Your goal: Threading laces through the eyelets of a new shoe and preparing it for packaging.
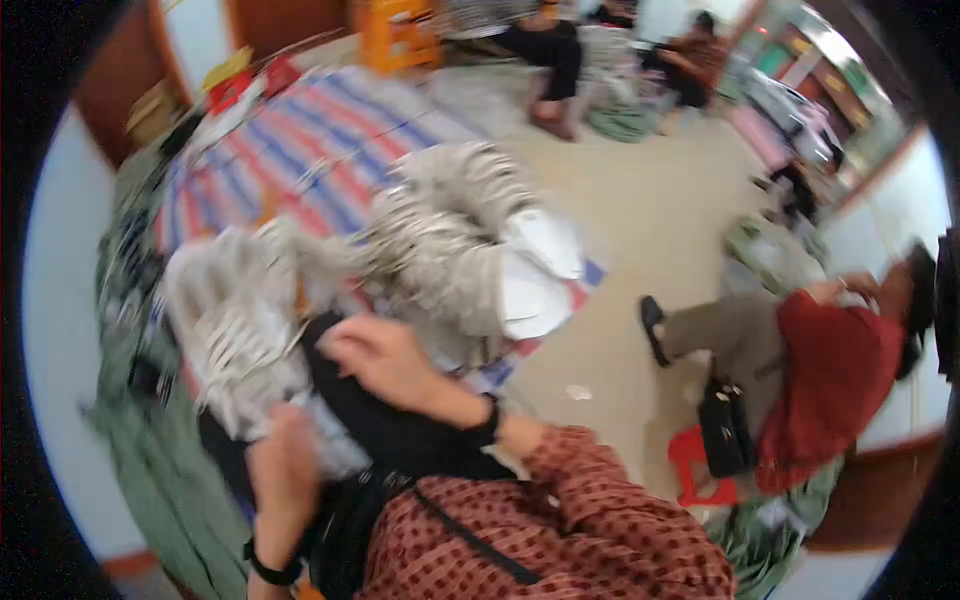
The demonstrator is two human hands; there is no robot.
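My right hand (380, 362) is raised over my dark-trousered lap, its fingers bent together; anything between them is too blurred to make out. Lower and to the left, my left hand (283, 460) is smeared by motion, so its fingers cannot be read. Just beyond it lies a heap of off-white pieces (235, 335) with lace-like strips, perhaps shoe uppers. Farther right, long rows of similar cream pieces (430, 235) are stacked against one another, ending in smooth white rounded pieces (535, 295). They rest on a red, white and blue striped sheet (330, 130).
Green sacking (150, 480) runs along the left wall. At the right, a person in a red top (840, 370) sits on a red stool (695, 465) beside a black bag (722, 425). Other people sit at the back near an orange stool (400, 35). Tiled floor (630, 210) lies between.
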